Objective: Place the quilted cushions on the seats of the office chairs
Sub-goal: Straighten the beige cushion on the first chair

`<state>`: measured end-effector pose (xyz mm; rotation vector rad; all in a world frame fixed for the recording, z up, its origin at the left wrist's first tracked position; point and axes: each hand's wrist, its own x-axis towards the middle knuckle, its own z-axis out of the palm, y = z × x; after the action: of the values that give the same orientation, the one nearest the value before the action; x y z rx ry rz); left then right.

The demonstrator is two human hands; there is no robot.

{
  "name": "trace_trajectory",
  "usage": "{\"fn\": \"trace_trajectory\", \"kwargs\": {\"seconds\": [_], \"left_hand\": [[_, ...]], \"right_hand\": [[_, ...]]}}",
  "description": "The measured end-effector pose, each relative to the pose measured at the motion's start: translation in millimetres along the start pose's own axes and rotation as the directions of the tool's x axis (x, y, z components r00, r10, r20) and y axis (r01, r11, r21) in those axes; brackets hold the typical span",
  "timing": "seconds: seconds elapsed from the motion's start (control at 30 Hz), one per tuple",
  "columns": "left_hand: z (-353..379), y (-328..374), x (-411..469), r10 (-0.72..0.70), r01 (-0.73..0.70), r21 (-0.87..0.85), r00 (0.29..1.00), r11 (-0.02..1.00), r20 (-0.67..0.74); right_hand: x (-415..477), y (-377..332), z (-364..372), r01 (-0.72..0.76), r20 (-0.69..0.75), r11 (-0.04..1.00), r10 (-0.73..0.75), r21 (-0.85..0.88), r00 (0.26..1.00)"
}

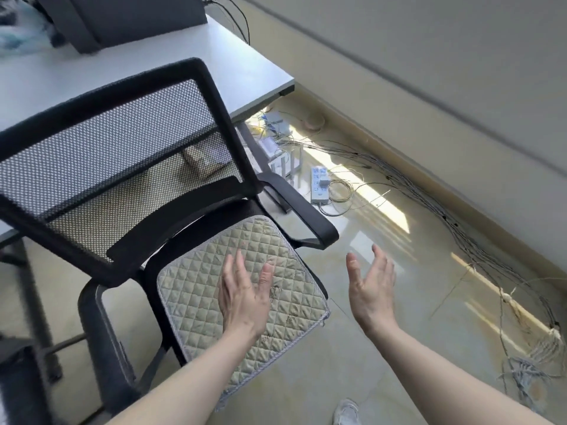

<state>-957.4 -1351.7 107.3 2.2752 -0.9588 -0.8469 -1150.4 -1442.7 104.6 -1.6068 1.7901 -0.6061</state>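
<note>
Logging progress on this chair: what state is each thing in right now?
quilted cushion: lying spread on the chair seat.
office chair: upright by the desk, seat covered.
left hand: open, over the cushion.
right hand: open, holding nothing, beside the chair.
power strip: on the floor, plugs in.

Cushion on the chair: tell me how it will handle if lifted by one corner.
The cushion looks thin and quilted, so it would probably flop rather than stay flat. Likely light for its size. Its near edge seems to overhang the chair seat, so a push might slide it off.
</note>
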Motion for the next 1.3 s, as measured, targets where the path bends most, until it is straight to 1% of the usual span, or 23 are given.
{"fn": "trace_trajectory", "kwargs": {"seconds": [0.1, 0.17, 0.37, 0.43, 0.6, 0.77, 0.9, 0.97, 1.07, 1.17, 1.23, 1.3], "left_hand": [[17.7, 1.5, 0.7, -0.088, 0.088, -0.008, 0.995, 0.996, -0.055], [28.3, -0.5, 0.5, -0.158, 0.154, -0.051, 0.984, 0.987, -0.085], [43.0, -25.4, -4.3, -0.302, 0.278, -0.148, 0.937, 0.949, -0.178], [42.3, -44.8, -5.2, -0.361, 0.330, -0.171, 0.910, 0.928, -0.206], [37.2, -98.3, 1.0, -0.472, 0.420, -0.231, 0.839, 0.878, -0.269], [38.4, -164.1, 20.0, -0.572, 0.507, -0.268, 0.753, 0.820, -0.326], [39.9, -207.4, 31.9, -0.667, 0.603, -0.286, 0.661, 0.745, -0.343], [38.9, -224.6, 36.8, -0.697, 0.638, -0.284, 0.629, 0.716, -0.343], [38.7, -243.2, 42.8, -0.720, 0.653, -0.305, 0.613, 0.693, -0.325], [36.3, -254.5, 48.9, -0.734, 0.673, -0.295, 0.597, 0.678, -0.325], [32.6, -259.8, 52.7, -0.735, 0.681, -0.285, 0.582, 0.674, -0.348], [29.2, -263.0, 56.1, -0.707, 0.661, -0.271, 0.589, 0.700, -0.391]], "right_hand": [[14.5, 9.3, 3.2, 0.062, 0.098, 0.997, -0.058, -0.041, 0.993], [22.6, 16.7, 4.7, 0.127, 0.170, 0.988, -0.112, -0.082, 0.979], [33.0, 27.0, 28.6, 0.284, 0.335, 0.948, -0.224, -0.142, 0.915], [34.4, 28.8, 49.2, 0.313, 0.395, 0.938, -0.234, -0.147, 0.888], [42.1, 33.6, 102.5, 0.304, 0.466, 0.942, -0.208, -0.140, 0.860], [61.2, 43.0, 154.7, 0.267, 0.469, 0.946, -0.153, -0.186, 0.870], [79.3, 50.1, 188.1, 0.246, 0.408, 0.944, -0.141, -0.219, 0.902], [86.0, 55.0, 202.1, 0.237, 0.385, 0.941, -0.131, -0.243, 0.914], [92.5, 61.3, 220.0, 0.237, 0.356, 0.925, -0.122, -0.297, 0.926], [96.2, 64.3, 230.8, 0.242, 0.296, 0.877, -0.122, -0.415, 0.948], [100.0, 63.9, 235.4, 0.234, 0.283, 0.880, -0.120, -0.413, 0.952], [104.3, 64.5, 239.7, 0.210, 0.290, 0.908, -0.104, -0.363, 0.951]]}}
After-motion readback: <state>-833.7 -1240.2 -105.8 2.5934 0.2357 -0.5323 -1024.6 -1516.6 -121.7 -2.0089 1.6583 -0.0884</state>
